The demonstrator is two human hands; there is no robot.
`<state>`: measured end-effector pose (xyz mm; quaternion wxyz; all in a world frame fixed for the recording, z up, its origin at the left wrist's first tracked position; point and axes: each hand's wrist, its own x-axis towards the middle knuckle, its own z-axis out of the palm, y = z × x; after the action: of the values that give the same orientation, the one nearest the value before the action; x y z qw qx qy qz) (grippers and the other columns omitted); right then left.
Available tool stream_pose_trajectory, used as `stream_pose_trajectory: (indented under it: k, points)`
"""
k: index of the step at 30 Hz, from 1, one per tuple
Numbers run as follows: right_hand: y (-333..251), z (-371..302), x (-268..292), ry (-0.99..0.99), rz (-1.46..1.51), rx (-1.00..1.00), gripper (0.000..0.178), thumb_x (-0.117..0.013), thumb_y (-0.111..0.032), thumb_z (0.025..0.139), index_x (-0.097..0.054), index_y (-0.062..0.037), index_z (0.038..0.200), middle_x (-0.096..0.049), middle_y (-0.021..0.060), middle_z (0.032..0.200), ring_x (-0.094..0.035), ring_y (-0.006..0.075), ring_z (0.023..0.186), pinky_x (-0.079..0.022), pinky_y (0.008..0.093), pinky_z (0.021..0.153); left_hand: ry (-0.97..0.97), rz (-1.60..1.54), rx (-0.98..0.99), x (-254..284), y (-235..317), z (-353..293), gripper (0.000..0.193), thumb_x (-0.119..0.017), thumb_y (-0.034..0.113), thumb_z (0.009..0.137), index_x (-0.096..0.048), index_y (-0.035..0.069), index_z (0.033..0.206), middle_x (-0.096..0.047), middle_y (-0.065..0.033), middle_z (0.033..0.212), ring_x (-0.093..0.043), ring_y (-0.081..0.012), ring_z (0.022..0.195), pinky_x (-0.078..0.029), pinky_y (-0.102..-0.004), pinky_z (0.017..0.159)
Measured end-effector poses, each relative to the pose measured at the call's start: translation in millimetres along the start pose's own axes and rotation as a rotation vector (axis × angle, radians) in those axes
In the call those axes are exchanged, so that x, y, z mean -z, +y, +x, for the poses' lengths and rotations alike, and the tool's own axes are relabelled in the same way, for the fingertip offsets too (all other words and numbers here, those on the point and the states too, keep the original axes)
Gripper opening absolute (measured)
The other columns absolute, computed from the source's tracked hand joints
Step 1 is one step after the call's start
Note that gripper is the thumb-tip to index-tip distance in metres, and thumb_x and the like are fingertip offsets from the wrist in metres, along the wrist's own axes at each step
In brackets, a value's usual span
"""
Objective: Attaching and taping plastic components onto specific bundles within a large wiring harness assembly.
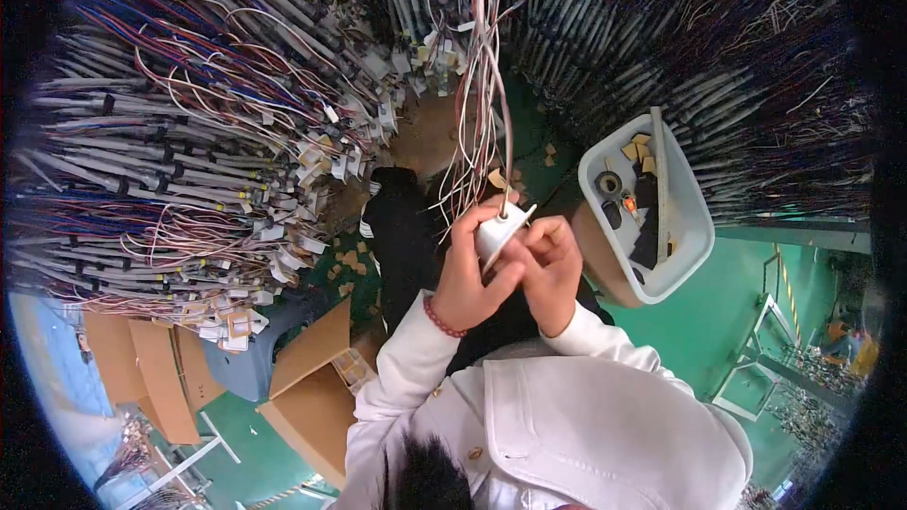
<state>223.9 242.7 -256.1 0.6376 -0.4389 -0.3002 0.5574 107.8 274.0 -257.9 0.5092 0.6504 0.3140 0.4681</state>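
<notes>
White housing (498,232) is pinched by left grip (461,274), right grip (551,272) unclear, with green floor (732,288), cables (123,160) around.

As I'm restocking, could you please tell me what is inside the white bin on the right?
The white bin holds a dark ring, tan pieces, a small orange item and a black item beside a pale strip; whatever lies underneath is covered.

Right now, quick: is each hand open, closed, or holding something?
Left hand: closed, holding the white housing.
Right hand: curled at its right side; whether it's gripping can't be told.
</notes>
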Motion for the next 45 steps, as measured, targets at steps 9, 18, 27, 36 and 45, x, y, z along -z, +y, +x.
stream_pose_trajectory:
  k: [9, 18, 27, 36, 45]
  points:
    - [-74.6, 3.1, 10.8, -0.405, -0.78, 0.272, 0.012, -0.066, -0.003, 0.077, -0.064, -0.0001, 0.089, -0.066, 0.0084, 0.072, -0.065, 0.0156, 0.061, -0.051, 0.0262, 0.056, 0.235, -0.054, 0.049, 17.7, 2.1, -12.6, 0.029, -0.049, 0.019, 0.094, -0.036, 0.004, 0.115, -0.059, -0.0184, 0.104, -0.059, -0.0236, 0.096, -0.047, -0.0336, 0.084]
    - [-77.4, 63.8, -4.2, -0.856, -0.505, 0.184, 0.024, -0.067, -0.018, 0.082, -0.068, -0.0021, 0.099, -0.059, 0.0086, 0.08, -0.055, 0.0199, 0.073, -0.043, 0.0309, 0.066, -0.011, -0.349, 0.303, 19.4, 36.7, -14.7, 0.078, -0.055, 0.022, 0.091, -0.001, 0.003, 0.144, -0.027, -0.0132, 0.142, -0.044, -0.0214, 0.119, -0.038, -0.0322, 0.096]
    - [-68.7, 42.0, -19.0, -0.498, -0.702, 0.579, 0.006, -0.067, -0.002, 0.073, -0.068, -0.0021, 0.08, -0.059, 0.0092, 0.071, -0.055, 0.0217, 0.056, -0.043, 0.0293, 0.048, 0.057, -0.482, 0.309, 10.7, 30.3, -21.0, 0.083, -0.066, 0.022, 0.082, -0.014, -0.002, 0.142, -0.035, -0.0102, 0.137, -0.044, -0.0138, 0.114, -0.036, -0.0267, 0.095]
    - [-61.3, 47.8, -11.6, -0.627, -0.475, 0.276, 0.008, -0.066, -0.006, 0.077, -0.069, -0.0019, 0.084, -0.063, 0.0096, 0.078, -0.059, 0.0216, 0.075, -0.046, 0.03, 0.066, 0.07, -0.33, 0.275, 17.3, 31.1, -20.6, 0.075, -0.059, 0.015, 0.086, -0.013, -0.005, 0.141, -0.024, -0.0151, 0.146, -0.03, -0.0196, 0.13, -0.028, -0.0306, 0.104]
    - [-77.5, 43.8, -16.5, -0.679, -0.48, 0.209, 0.016, -0.069, -0.011, 0.078, -0.07, -0.0031, 0.092, -0.06, 0.0084, 0.08, -0.056, 0.0172, 0.073, -0.045, 0.0274, 0.066, -0.086, -0.372, 0.344, 31.5, 43.8, -8.2, 0.074, -0.06, 0.014, 0.087, -0.013, 0.001, 0.143, -0.045, -0.0128, 0.132, -0.047, -0.0144, 0.114, -0.035, -0.0272, 0.096]
